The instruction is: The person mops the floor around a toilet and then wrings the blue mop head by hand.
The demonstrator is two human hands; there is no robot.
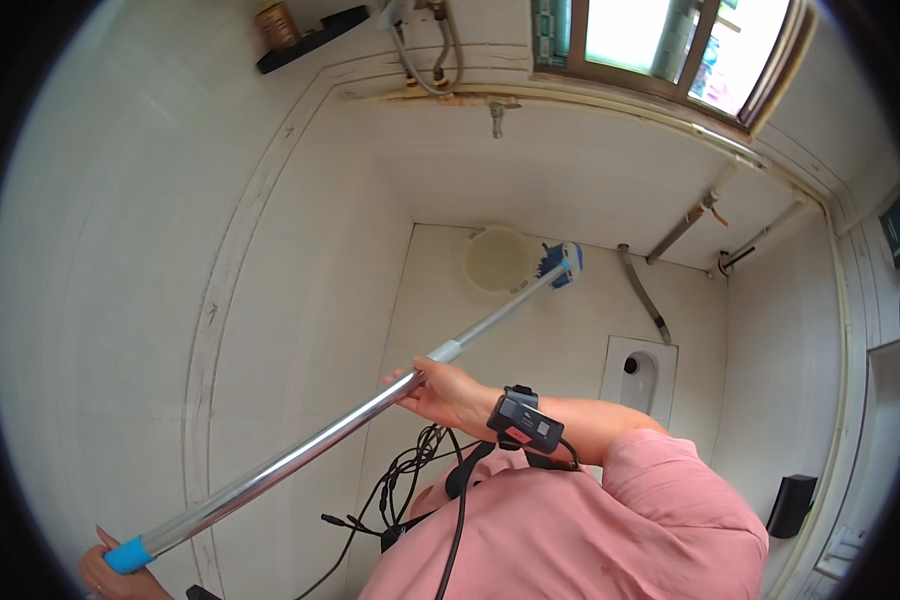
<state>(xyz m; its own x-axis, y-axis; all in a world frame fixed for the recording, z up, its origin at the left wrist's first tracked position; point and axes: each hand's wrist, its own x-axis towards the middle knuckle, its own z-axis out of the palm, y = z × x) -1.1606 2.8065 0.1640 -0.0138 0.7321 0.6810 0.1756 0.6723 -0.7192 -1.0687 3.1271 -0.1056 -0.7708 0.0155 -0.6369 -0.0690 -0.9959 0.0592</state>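
Right hand [442, 392] closed around the metal pole [300, 452] of a long-handled brush, grip set about midway along the shaft, just below a pale joint collar. Left hand [115, 572] wraps the blue end cap [128, 555] at the near end of the pole, low at the frame edge; fingers only partly in view. Beyond the right grip the pole runs up and away to the blue brush head [562, 265], which sits on the tiled floor [530, 350] just beside a pale round bucket [497, 259]. Squat toilet pan [638, 372] lies to the right of the right grip, apart from the brush. Black wrist device [523, 423] strapped behind the right grip.
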